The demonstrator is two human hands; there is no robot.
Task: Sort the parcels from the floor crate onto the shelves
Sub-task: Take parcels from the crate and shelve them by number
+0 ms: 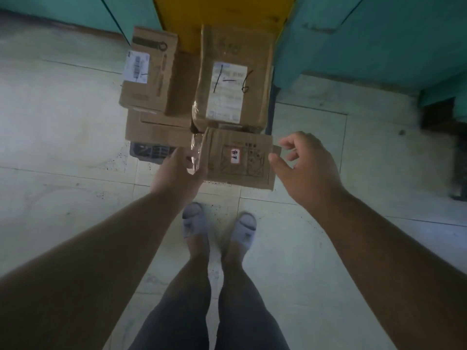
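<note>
A dark floor crate (149,151) lies under a pile of cardboard parcels. The nearest one, a small parcel (240,157) with a white and red sticker, is gripped at its left taped edge by my left hand (177,170). My right hand (303,165) hovers just off this parcel's right edge, fingers loosely curled and holding nothing. Behind it stands a tall taped parcel (232,79) marked "1-6". To the left sits another box (146,72) with a white label, on top of a flat carton (156,130).
Teal shelving (366,39) rises at the back right and back left, with a yellow panel (222,11) between. A dark object (454,137) stands at the right edge. Pale floor tiles (63,122) surround the crate. My feet in grey slippers (219,223) stand just before it.
</note>
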